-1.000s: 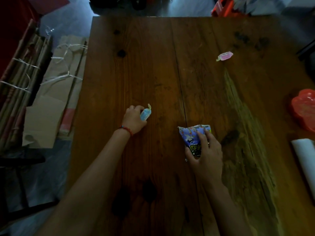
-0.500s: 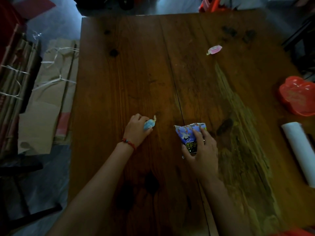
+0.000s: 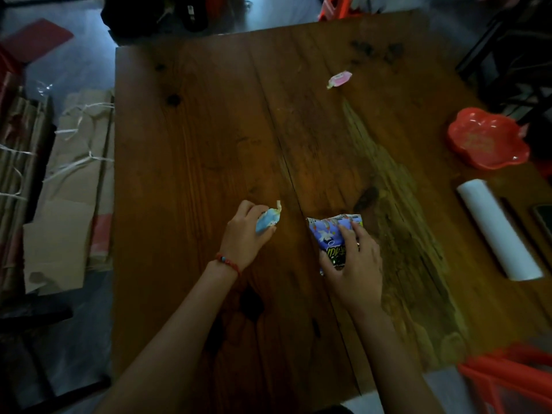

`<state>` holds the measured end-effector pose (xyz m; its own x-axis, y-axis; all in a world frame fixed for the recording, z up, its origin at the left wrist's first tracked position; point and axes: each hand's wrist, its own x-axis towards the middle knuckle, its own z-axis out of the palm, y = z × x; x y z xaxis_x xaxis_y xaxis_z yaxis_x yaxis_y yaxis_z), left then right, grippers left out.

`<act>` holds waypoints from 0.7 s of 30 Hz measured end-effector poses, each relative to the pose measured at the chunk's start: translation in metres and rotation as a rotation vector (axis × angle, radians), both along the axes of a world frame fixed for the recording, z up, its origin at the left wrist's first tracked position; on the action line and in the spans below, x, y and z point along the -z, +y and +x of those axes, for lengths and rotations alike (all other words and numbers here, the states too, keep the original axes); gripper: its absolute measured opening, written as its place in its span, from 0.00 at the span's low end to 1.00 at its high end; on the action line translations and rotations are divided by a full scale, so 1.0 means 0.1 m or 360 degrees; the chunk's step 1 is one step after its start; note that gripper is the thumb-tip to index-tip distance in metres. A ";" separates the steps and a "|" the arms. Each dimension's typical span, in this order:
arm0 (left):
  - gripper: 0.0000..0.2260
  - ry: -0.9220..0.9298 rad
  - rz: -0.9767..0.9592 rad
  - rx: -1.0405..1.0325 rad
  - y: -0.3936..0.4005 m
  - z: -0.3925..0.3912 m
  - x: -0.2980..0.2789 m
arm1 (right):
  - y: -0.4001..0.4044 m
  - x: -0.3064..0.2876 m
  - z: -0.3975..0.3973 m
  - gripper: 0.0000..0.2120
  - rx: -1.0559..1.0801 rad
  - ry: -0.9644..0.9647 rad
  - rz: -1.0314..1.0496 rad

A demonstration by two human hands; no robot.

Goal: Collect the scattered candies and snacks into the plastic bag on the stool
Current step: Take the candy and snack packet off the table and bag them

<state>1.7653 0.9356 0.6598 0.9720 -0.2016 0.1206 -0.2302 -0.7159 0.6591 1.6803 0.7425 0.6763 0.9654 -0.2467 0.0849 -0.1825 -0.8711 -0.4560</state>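
Both grips are loaded! The left hand (image 3: 243,237) pinches the blue candy (image 3: 268,221) between thumb and curled fingers, its twisted wrapper end poking out toward the far side. The right hand (image 3: 354,261) has its fingers curled over the purple snack packet (image 3: 328,239), which looks to rest on the table (image 3: 194,144) under them, top edge sticking out on the far side.

Compared with a second ago the two hands have drawn closer to the near edge and toward each other, each bringing its prize along. So the pick-up looks done for these two, and the carry to the bag comes next.

One item remains out there: a pink candy (image 3: 339,79) sits alone at the far side of the table, well apart from both hands. To the right are a red flower-shaped dish (image 3: 490,141) and a white roll (image 3: 497,230). A red stool (image 3: 507,380) peeks in at the near right corner; the plastic bag itself is not in view, so the drop-off spot can't be confirmed.
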 end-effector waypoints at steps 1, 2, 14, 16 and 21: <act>0.17 -0.0011 0.0006 0.0031 -0.09 -0.08 -0.01 | -0.07 0.00 -0.09 0.28 0.0041 -0.0013 -0.0001; 0.17 -0.0021 0.0017 0.0068 -0.20 -0.17 -0.03 | -0.15 -0.01 -0.19 0.28 0.0087 -0.0014 0.0005; 0.19 -0.0154 0.0127 0.0675 -1.85 -1.77 -0.18 | -1.49 -0.07 -2.20 0.29 0.0732 -0.0072 0.0077; 0.19 -0.0185 0.0162 0.0803 -2.17 -2.05 -0.17 | -1.72 -0.08 -2.63 0.30 0.0859 -0.0078 0.0084; 0.18 -0.0211 0.0160 0.1153 -3.00 -2.72 -0.17 | -2.22 -0.07 -3.65 0.28 0.1191 -0.0101 0.0068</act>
<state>1.4931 0.6356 0.6766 0.5698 -0.8030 0.1750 -0.7408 -0.4097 0.5323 1.3151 0.5204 0.6837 0.5323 -0.8393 0.1103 -0.6912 -0.5062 -0.5157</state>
